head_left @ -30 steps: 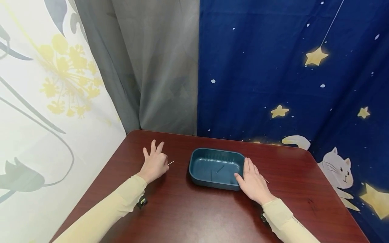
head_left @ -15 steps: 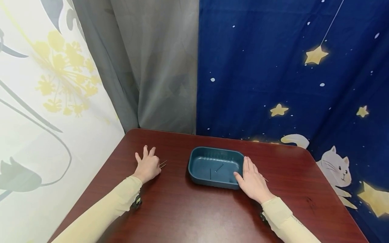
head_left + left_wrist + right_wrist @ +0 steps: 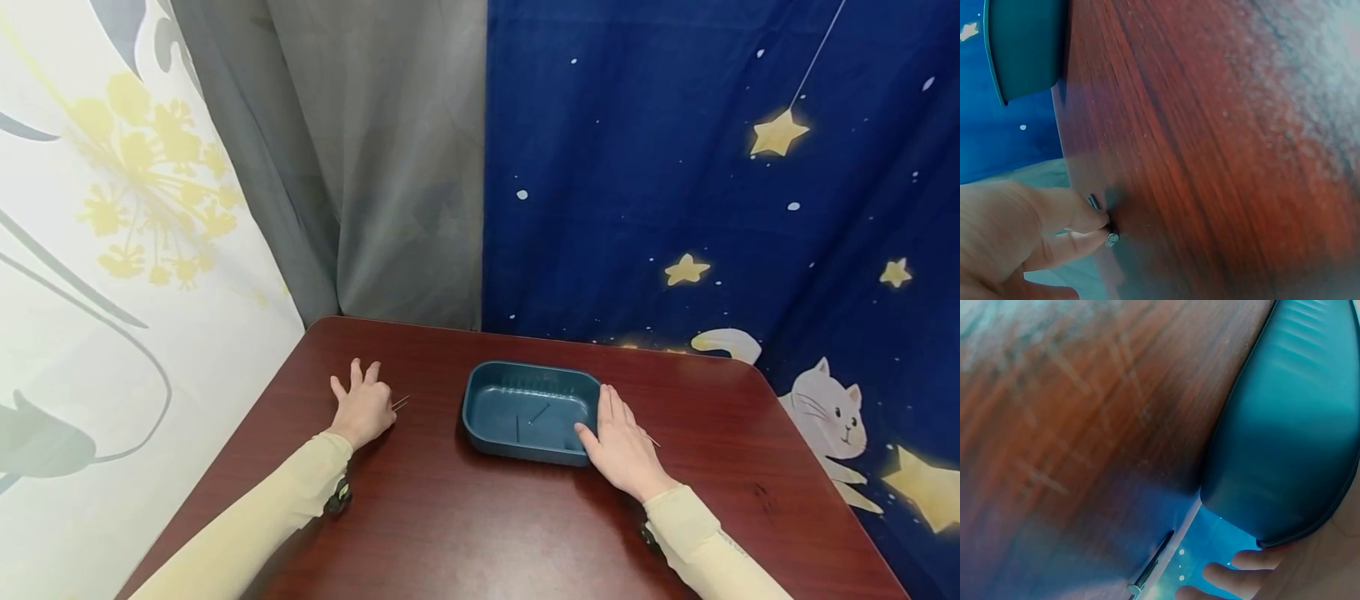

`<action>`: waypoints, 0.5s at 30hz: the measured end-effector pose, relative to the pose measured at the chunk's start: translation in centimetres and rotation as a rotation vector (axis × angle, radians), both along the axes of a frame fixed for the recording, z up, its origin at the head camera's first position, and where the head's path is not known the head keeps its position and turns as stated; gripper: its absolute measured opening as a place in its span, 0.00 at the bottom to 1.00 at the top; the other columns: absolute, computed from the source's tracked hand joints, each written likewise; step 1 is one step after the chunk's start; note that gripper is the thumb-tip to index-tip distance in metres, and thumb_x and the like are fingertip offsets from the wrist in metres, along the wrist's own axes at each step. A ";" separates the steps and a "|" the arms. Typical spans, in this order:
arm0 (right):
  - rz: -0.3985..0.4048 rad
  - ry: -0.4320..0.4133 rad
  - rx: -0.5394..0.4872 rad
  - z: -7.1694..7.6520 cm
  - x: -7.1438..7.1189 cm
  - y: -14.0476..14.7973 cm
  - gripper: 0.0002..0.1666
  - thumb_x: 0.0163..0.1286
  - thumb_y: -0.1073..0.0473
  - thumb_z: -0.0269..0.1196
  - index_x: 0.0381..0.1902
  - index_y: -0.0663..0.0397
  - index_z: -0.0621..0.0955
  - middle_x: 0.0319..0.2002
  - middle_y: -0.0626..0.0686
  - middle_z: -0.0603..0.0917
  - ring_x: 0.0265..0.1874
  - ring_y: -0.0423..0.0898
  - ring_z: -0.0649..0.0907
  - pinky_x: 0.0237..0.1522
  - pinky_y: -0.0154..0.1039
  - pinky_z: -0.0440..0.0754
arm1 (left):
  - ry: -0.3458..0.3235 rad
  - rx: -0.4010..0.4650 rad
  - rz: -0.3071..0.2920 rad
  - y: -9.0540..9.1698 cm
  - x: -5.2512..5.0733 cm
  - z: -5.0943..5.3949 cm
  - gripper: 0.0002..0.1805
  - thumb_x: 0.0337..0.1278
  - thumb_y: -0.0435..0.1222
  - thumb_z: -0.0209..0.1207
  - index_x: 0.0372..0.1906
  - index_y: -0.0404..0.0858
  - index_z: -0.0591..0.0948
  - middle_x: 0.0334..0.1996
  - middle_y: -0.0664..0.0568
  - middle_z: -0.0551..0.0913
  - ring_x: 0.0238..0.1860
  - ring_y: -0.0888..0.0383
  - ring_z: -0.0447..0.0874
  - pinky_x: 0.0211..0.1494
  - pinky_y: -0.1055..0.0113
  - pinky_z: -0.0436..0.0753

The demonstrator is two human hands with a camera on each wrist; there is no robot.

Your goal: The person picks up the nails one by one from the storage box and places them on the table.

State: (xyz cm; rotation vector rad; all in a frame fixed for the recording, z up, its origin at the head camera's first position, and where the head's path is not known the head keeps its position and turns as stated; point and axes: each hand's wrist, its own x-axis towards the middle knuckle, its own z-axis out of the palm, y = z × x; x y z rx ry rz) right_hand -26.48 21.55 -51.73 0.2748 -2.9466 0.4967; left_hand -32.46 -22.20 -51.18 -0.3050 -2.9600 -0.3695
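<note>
On the left of the table, the left hand (image 3: pixel 363 412) pinches thin metal nails (image 3: pixel 400 405) between thumb and finger; two thin lines show in the head view. Close up in the left wrist view, a nail head (image 3: pixel 1112 239) sticks out below the fingertips. A teal rectangular tray (image 3: pixel 480 442) stands mid-table with two nails (image 3: pixel 517 428) lying inside. The right hand (image 3: pixel 624 450) rests with extended fingers against the tray's right end. Just beyond it, another nail (image 3: pixel 1147 573) lies on the table, partly hidden by this hand in the head view.
The dark red wooden table (image 3: pixel 480 533) has rounded far corners. Behind it hang a grey curtain (image 3: pixel 408 167) and a blue curtain (image 3: pixel 637 167) with stars and a cat. A white patterned surface (image 3: pixel 217 333) borders the left side.
The left hand has moved left, away from the tray, and a second thin line now shows at its fingers. The right hand has stayed at the tray's end.
</note>
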 end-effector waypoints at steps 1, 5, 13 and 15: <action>0.000 0.001 0.001 0.0 0.0 0.0 0.53 0.76 0.36 0.51 0.79 0.69 0.47 0.79 0.66 0.48 0.75 0.66 0.55 0.66 0.68 0.63 | 0.000 0.001 0.001 0.0 0.0 0.0 0.16 0.47 0.31 0.68 0.12 0.46 0.77 0.71 0.29 0.63 0.74 0.25 0.40 0.62 0.19 0.41; -0.001 -0.001 -0.001 0.2 0.0 -0.1 0.53 0.76 0.37 0.52 0.79 0.69 0.47 0.79 0.67 0.48 0.75 0.66 0.55 0.66 0.67 0.63 | 0.008 0.007 0.002 -0.1 0.0 0.1 0.15 0.47 0.31 0.67 0.13 0.45 0.78 0.70 0.29 0.63 0.74 0.24 0.40 0.61 0.19 0.41; -0.001 -0.012 -0.020 0.4 0.1 -0.2 0.52 0.77 0.40 0.54 0.78 0.71 0.47 0.78 0.68 0.48 0.76 0.66 0.53 0.68 0.66 0.60 | 0.029 0.009 0.003 0.1 0.3 0.4 0.14 0.47 0.31 0.67 0.14 0.45 0.78 0.70 0.30 0.64 0.75 0.25 0.41 0.62 0.19 0.41; -0.003 -0.014 -0.019 0.4 0.2 -0.3 0.52 0.76 0.40 0.54 0.78 0.71 0.47 0.78 0.68 0.48 0.76 0.66 0.53 0.68 0.66 0.61 | 0.037 0.006 -0.004 0.2 0.4 0.4 0.15 0.47 0.31 0.68 0.14 0.45 0.77 0.70 0.29 0.63 0.74 0.25 0.41 0.62 0.19 0.41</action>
